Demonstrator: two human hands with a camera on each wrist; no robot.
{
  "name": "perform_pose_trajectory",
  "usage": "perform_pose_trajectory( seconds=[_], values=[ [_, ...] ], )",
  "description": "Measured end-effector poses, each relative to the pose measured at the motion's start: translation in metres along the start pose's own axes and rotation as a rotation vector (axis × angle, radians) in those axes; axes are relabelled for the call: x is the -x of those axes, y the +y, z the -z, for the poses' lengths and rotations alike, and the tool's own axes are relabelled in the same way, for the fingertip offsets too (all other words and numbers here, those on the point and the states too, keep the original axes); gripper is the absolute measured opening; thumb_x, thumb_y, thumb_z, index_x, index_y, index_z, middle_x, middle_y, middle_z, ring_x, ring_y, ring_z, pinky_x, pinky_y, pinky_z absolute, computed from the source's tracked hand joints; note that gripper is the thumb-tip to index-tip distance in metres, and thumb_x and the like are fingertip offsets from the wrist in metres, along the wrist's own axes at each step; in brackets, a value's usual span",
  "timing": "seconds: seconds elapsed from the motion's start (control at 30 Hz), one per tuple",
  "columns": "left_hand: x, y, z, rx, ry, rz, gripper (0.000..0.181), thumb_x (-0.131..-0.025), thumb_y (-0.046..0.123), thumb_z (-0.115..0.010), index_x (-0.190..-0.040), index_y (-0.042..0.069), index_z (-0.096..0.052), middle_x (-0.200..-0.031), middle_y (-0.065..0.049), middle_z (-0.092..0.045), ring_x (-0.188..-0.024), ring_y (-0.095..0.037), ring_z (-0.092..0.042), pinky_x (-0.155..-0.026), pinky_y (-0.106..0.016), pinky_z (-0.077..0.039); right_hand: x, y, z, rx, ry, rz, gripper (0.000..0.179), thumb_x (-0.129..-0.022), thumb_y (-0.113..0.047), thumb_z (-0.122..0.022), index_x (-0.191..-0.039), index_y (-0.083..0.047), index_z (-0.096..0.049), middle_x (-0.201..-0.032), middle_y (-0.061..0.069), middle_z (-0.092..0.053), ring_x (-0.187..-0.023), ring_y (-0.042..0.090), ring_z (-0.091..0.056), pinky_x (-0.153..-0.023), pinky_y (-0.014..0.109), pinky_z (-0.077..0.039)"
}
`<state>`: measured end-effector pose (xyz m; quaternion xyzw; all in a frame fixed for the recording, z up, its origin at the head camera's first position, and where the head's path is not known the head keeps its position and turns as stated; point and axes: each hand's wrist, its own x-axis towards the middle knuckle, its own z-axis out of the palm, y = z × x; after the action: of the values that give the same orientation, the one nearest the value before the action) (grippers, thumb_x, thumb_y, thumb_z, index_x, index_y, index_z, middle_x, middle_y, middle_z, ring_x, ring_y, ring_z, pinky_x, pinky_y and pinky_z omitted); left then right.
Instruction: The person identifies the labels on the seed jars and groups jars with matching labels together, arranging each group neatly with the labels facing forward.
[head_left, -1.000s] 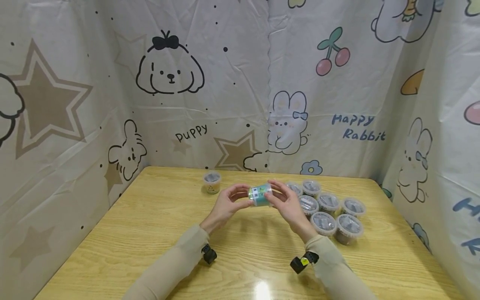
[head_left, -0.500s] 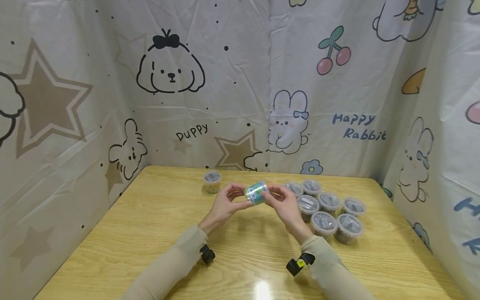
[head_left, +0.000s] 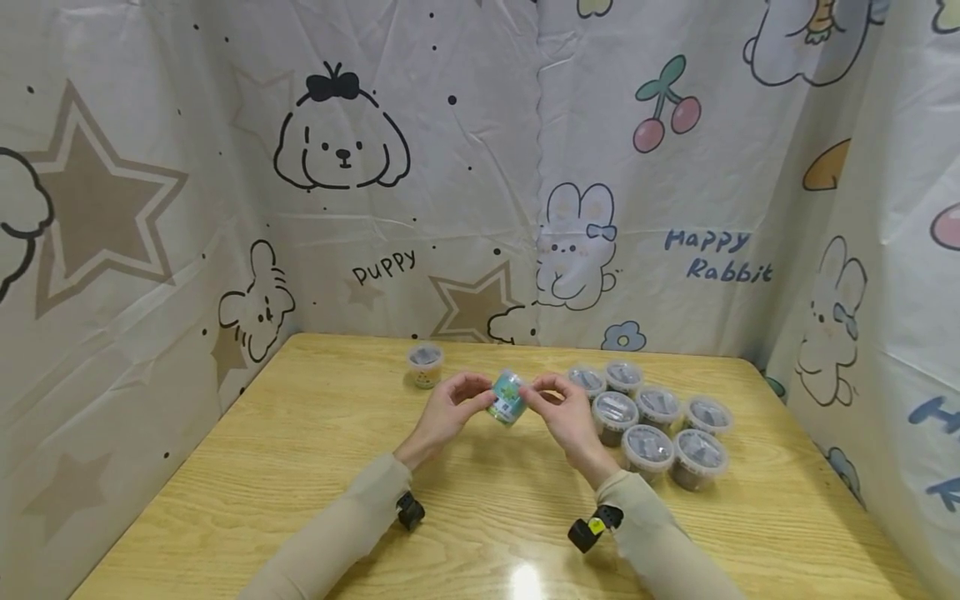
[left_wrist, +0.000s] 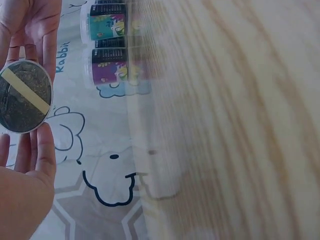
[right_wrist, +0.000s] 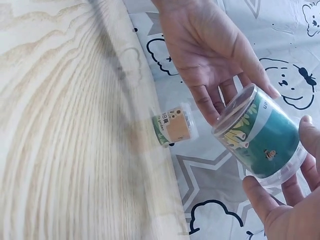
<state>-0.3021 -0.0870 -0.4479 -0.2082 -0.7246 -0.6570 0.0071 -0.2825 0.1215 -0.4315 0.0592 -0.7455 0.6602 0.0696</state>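
Teal-labelled tub point(head_left: 508, 398), one, is tilting above the bench point(head_left: 330, 433) in two grasping hands: the left hand point(head_left: 444, 415) is pinching its 9 o'clock side, the right hand point(head_left: 567, 417) its 3 o'clock side. In the head view, one orange-labelled tub point(head_left: 426, 367) is standing toward 10 o'clock; seven lidded tubs point(head_left: 659, 406) are clustering toward 3 o'clock.

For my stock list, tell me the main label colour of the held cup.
Teal; the label shows best in the right wrist view.
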Motion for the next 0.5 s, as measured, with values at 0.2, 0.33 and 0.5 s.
perform_pose_trajectory(
  seconds=[0.2, 0.33, 0.5],
  values=[
    [0.003, 0.002, 0.009, -0.044, -0.004, 0.011, 0.037, -0.098, 0.021, -0.062, -0.132, 0.009, -0.057, -0.125, -0.018, -0.064, -0.101, -0.017, -0.062, -0.083, -0.027, -0.054, 0.000, 0.003, -0.011, 0.017, -0.072, 0.019, 0.017, -0.088, -0.019, -0.075, -0.093, -0.005, -0.066, -0.105, 0.006, -0.063, -0.104, 0.025, -0.065, -0.089, 0.037, -0.056],
    [0.004, 0.002, 0.018, -0.097, -0.030, 0.010, 0.037, -0.098, 0.024, -0.061, -0.133, 0.012, -0.058, -0.127, -0.017, -0.064, -0.104, -0.018, -0.064, -0.083, -0.027, -0.055, -0.001, 0.005, -0.019, 0.046, -0.104, 0.019, 0.017, -0.087, -0.020, -0.076, -0.094, -0.008, -0.067, -0.107, 0.006, -0.064, -0.109, 0.027, -0.065, -0.092, 0.041, -0.056],
    [0.005, 0.000, 0.029, -0.149, -0.059, 0.013, 0.040, -0.097, 0.027, -0.063, -0.135, 0.013, -0.058, -0.126, -0.017, -0.065, -0.102, -0.021, -0.067, -0.083, -0.032, -0.058, -0.005, 0.007, -0.025, 0.053, -0.157, 0.046, 0.014, -0.087, -0.018, -0.075, -0.093, -0.008, -0.067, -0.106, 0.006, -0.064, -0.112, 0.028, -0.064, -0.094, 0.041, -0.055]
  ],
)
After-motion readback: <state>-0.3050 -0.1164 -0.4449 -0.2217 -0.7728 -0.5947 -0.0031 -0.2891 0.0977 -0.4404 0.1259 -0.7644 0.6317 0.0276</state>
